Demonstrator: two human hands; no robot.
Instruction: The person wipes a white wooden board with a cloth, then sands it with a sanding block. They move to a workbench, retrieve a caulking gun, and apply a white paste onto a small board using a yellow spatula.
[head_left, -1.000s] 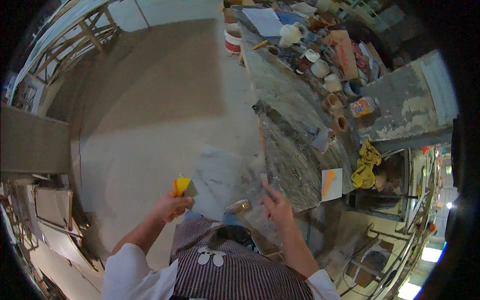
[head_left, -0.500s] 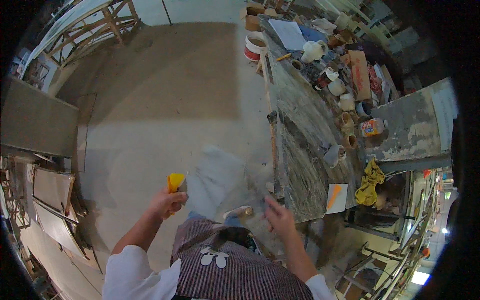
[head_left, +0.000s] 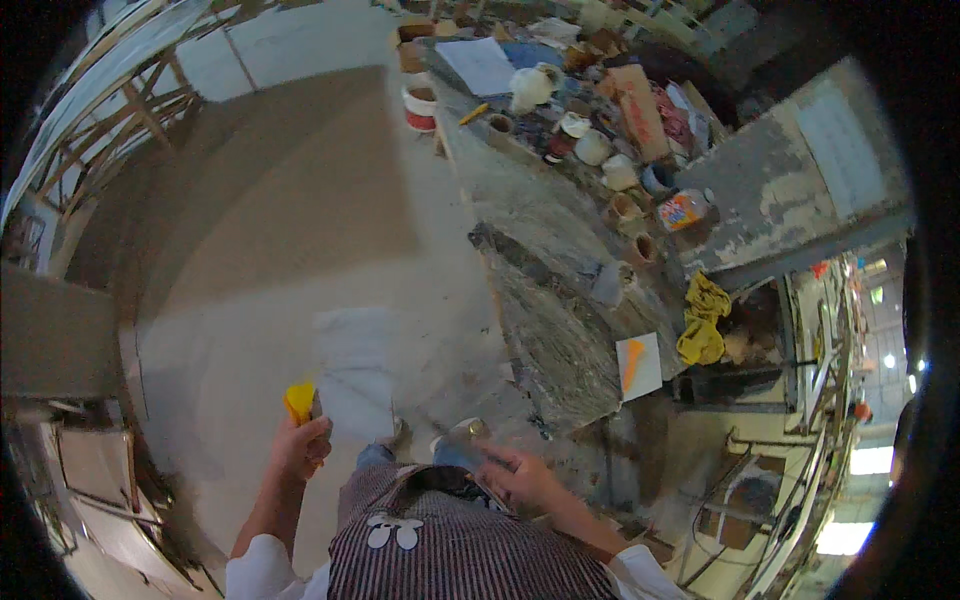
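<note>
Fingers of the left hand (head_left: 300, 447) clench a yellow scraper (head_left: 299, 401); the right hand (head_left: 520, 477) grasps a small jar (head_left: 462, 433).

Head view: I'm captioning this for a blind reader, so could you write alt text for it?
Seen from above, a person in a striped apron holds a yellow-handled tool in the left hand, with the right hand by a small jar. Ahead lie a pale floor and a paint-stained workbench crowded with pots, cups and papers.
</note>
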